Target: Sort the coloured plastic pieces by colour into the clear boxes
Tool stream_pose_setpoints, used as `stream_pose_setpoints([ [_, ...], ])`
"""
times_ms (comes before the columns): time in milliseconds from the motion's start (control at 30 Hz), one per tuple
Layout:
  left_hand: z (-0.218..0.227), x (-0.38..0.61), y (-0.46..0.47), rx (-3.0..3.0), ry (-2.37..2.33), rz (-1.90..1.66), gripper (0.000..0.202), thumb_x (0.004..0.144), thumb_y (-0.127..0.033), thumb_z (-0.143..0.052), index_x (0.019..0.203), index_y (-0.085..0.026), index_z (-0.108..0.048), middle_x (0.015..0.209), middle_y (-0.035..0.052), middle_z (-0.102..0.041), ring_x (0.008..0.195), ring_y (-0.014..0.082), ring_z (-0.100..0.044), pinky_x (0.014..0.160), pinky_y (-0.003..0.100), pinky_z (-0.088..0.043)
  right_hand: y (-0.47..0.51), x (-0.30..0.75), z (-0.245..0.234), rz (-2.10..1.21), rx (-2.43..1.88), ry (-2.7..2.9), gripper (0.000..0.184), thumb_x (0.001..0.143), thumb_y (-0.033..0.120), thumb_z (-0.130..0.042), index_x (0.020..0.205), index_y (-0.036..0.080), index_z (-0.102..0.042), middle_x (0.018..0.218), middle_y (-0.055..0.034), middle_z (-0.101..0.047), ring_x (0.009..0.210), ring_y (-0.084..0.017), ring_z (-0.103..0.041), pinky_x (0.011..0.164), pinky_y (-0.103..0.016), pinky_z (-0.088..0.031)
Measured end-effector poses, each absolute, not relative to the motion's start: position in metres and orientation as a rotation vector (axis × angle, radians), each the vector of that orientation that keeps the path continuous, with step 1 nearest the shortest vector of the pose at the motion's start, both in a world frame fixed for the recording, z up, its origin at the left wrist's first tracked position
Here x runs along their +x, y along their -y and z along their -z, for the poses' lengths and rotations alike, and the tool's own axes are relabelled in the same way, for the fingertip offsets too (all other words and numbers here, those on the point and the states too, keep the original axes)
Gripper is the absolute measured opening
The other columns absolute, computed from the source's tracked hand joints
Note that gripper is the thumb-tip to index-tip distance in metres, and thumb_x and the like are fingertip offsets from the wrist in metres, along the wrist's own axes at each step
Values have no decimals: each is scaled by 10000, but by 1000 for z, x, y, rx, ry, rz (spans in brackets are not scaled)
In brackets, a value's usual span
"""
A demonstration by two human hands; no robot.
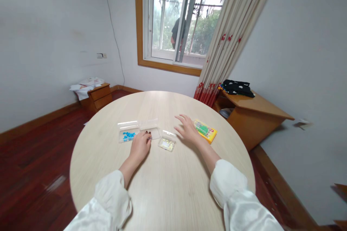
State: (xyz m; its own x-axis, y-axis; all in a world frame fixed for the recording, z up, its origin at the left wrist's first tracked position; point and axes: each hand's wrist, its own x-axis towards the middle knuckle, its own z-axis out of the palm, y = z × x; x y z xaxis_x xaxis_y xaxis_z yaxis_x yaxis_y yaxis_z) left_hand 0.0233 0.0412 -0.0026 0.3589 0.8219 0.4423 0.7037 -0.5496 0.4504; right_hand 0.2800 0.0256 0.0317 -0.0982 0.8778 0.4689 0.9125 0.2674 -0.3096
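— Hands first, as seen from the head camera: what is each one doing?

— Left hand (140, 145) rests on the round pale wooden desk (168, 191), its grip pinched together on a couple of tiny dark brown pieces (148, 132) at the fingertips. Right hand (186, 129) hangs low over the desk, fingers spread, holding nothing.

— Where do the brown pieces lie among the boxes?

— At the near edge of the long clear plastic case (149, 127), whose long axis runs left to right across the desk. Its left compartment holds bright blue bits (128, 136), and the pinch is over by the right end. Just to the right of the pinch, between the two hands, stands the small clear plastic box of pale yellow bits (166, 143).

— And the right hand?

— It is closest to the flat yellow packet with green print (206, 131), just beside it; I cannot tell whether they touch. The left hand is plainly the nearer one to the case.
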Motion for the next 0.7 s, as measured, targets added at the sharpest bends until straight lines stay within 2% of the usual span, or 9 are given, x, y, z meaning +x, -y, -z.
stream_pose_setpoints([
  [167,5,25,-41,2428,-1344,-963,248,826,-125,-458,894,-127,-696,935,121,-674,909,253,-597,839,391,-455,-71,230,-31,-426,-1257,2046,774,682,274,-734,1373,242,-386,1360,-110,-463,1254,-207,-443,1067,-405,-333],
  [267,9,29,-41,2373,-1220,-1012,309,831,-112,-431,1045,-121,-654,995,122,-664,958,236,-585,875,375,-455,-81,217,-28,-533,-1184,2099,747,663,321,-757,1335,213,-451,1324,-114,-517,1227,-220,-482,1052,-400,-358],
  [367,10,31,-40,2271,-1127,-1056,328,807,-83,-412,1057,-135,-619,1020,106,-658,964,211,-586,875,354,-457,-80,215,-24,-452,-1192,2181,626,716,369,-718,1288,210,-517,1265,-109,-574,1189,-225,-520,1032,-407,-381],
  [500,-2,28,-38,2122,-1332,-1184,219,770,-70,-363,761,-155,-564,748,65,-607,741,196,-560,721,337,-461,-71,214,-18,-299,-1295,2343,526,790,384,-647,1277,214,-544,1332,-143,-511,1240,-258,-475,1043,-441,-363],
  [567,-10,25,-37,2108,-1431,-1269,198,759,-80,-356,697,-169,-521,697,54,-557,709,200,-527,706,344,-448,-68,214,-15,-248,-1357,2401,527,799,373,-642,1292,224,-533,1393,-154,-443,1291,-282,-412,1054,-465,-345],
  [633,-15,22,-36,2119,-1515,-1343,190,759,-94,-365,728,-166,-537,745,70,-556,767,219,-521,753,371,-442,-66,213,-12,-200,-1400,2426,539,801,359,-646,1311,247,-511,1424,-145,-406,1316,-291,-372,1055,-479,-341],
  [700,-19,20,-35,2127,-1611,-1389,228,762,-110,-390,871,-149,-586,891,106,-576,894,250,-518,838,415,-425,-65,211,-10,-147,-1426,2436,527,819,334,-631,1323,267,-493,1426,-138,-400,1316,-287,-366,1042,-477,-356],
])
